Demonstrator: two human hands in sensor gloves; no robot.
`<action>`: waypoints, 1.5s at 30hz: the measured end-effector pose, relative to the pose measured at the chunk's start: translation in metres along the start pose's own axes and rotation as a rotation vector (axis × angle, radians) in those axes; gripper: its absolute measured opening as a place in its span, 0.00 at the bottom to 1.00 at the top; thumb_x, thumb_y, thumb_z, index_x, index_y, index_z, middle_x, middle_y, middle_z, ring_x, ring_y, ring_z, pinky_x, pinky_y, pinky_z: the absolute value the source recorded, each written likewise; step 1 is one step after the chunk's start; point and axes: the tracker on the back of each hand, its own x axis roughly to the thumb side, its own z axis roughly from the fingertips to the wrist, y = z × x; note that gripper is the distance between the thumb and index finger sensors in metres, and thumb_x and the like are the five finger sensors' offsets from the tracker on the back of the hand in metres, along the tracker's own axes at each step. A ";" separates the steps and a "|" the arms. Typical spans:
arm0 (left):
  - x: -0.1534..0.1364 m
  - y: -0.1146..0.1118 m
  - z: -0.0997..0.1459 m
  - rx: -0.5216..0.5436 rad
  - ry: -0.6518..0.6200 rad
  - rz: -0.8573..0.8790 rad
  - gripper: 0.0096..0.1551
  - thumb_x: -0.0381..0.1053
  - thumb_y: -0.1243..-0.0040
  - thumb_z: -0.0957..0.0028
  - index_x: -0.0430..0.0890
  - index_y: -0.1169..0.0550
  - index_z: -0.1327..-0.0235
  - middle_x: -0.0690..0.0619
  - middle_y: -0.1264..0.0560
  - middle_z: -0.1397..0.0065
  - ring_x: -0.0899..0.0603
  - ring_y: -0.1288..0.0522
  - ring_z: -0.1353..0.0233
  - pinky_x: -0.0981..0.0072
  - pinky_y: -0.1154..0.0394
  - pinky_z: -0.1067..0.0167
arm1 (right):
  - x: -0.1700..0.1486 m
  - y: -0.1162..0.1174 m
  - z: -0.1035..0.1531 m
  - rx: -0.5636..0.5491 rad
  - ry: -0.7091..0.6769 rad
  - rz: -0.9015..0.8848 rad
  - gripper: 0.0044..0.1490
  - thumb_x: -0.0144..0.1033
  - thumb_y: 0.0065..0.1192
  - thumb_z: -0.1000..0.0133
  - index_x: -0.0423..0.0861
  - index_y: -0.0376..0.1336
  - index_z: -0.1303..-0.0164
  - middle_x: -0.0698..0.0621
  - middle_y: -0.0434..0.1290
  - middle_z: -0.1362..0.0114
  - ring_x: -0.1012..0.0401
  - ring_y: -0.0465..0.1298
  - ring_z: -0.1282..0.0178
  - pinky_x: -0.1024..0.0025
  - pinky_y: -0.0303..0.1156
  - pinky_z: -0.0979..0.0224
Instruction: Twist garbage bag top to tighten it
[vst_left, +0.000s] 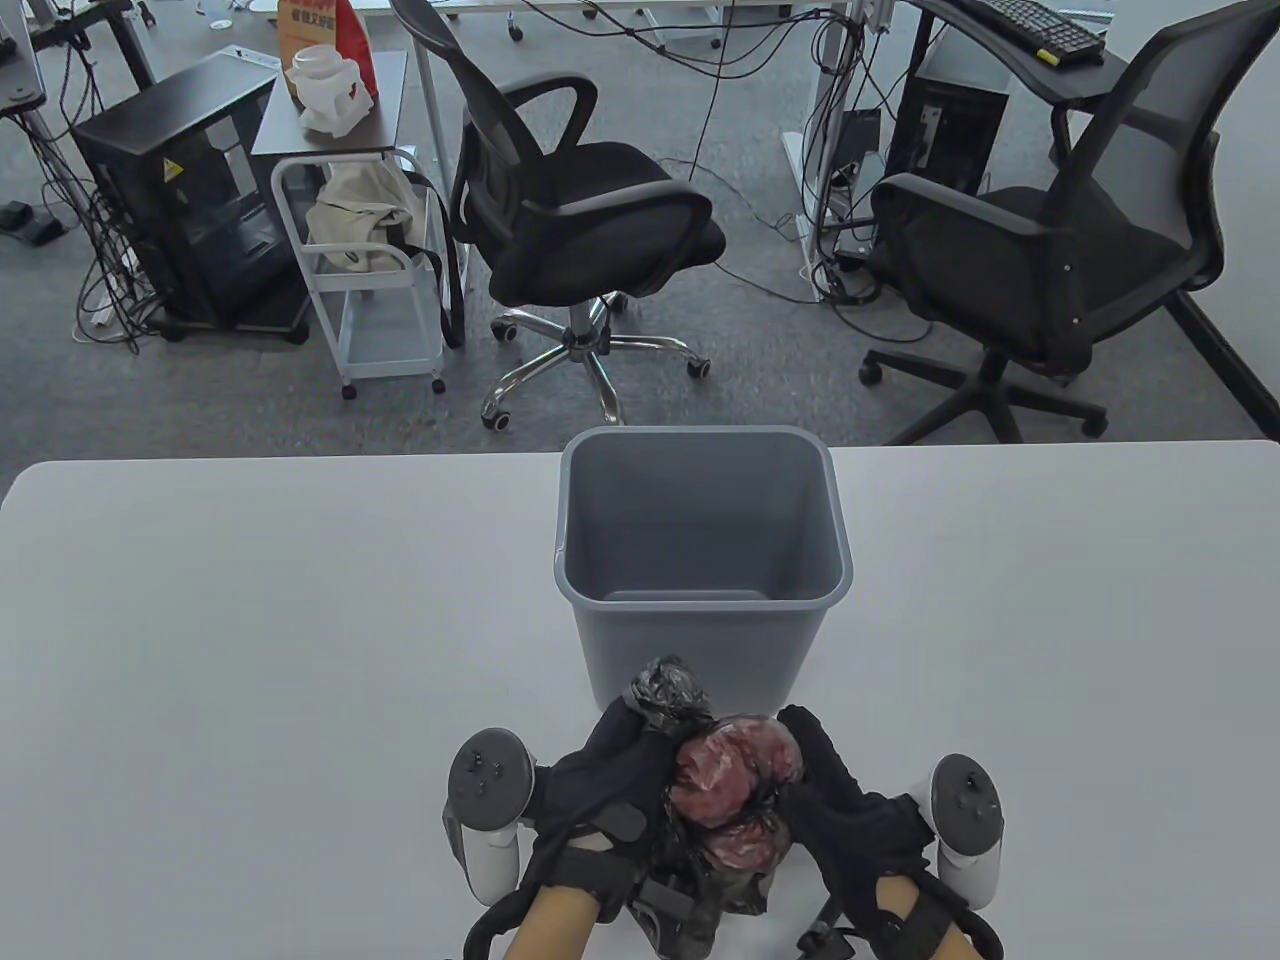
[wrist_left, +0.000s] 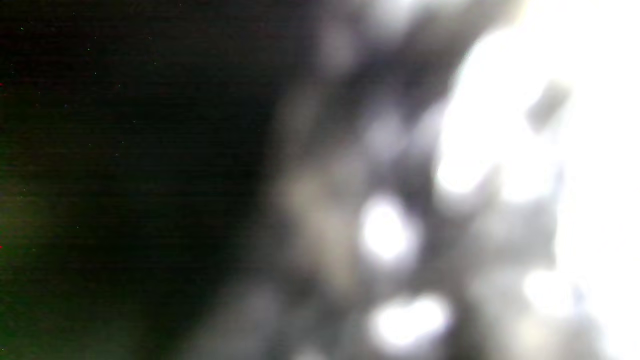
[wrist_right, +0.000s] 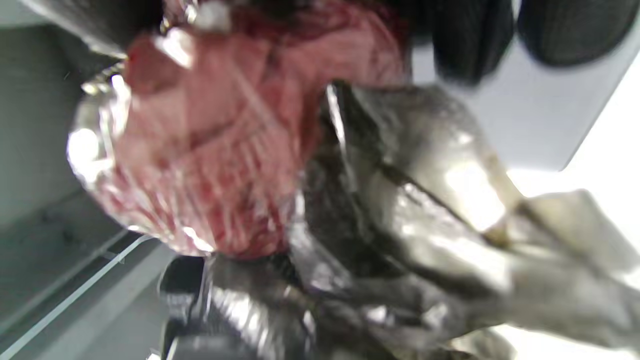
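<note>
A thin black garbage bag (vst_left: 728, 810) with reddish contents showing through sits on the white table (vst_left: 250, 650) near its front edge, in front of a grey bin (vst_left: 700, 550). My left hand (vst_left: 610, 770) grips the bunched bag top (vst_left: 668, 690), which sticks up above its fingers. My right hand (vst_left: 840, 800) holds the right side of the bag body. In the right wrist view the bag (wrist_right: 280, 190) fills the frame, red bulge on the left, crumpled black film on the right, with gloved fingertips (wrist_right: 470, 45) at the top. The left wrist view is a dark blur.
The open, empty grey bin stands upright just behind the bag. Beyond the table's far edge stand two black office chairs (vst_left: 590, 220), a white cart (vst_left: 370, 290) and a black cabinet (vst_left: 190, 190).
</note>
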 end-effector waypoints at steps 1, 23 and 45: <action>-0.002 0.002 0.000 0.014 0.012 0.005 0.25 0.59 0.40 0.45 0.51 0.21 0.38 0.44 0.21 0.34 0.40 0.13 0.47 0.53 0.13 0.64 | 0.003 0.001 -0.001 0.024 -0.018 0.026 0.67 0.72 0.58 0.50 0.41 0.32 0.25 0.30 0.44 0.24 0.30 0.56 0.29 0.27 0.57 0.38; -0.003 0.004 0.002 0.094 0.013 -0.019 0.25 0.60 0.40 0.45 0.52 0.21 0.38 0.46 0.18 0.38 0.45 0.10 0.57 0.58 0.12 0.71 | 0.005 0.006 -0.003 0.143 -0.024 0.019 0.69 0.71 0.62 0.52 0.43 0.30 0.24 0.31 0.36 0.23 0.30 0.50 0.27 0.25 0.52 0.35; 0.000 -0.007 0.006 0.067 -0.065 0.002 0.25 0.61 0.41 0.44 0.56 0.23 0.36 0.50 0.22 0.32 0.41 0.17 0.41 0.50 0.16 0.56 | -0.007 -0.001 -0.001 0.025 0.064 -0.024 0.60 0.64 0.58 0.48 0.36 0.38 0.26 0.27 0.51 0.27 0.32 0.67 0.36 0.36 0.68 0.40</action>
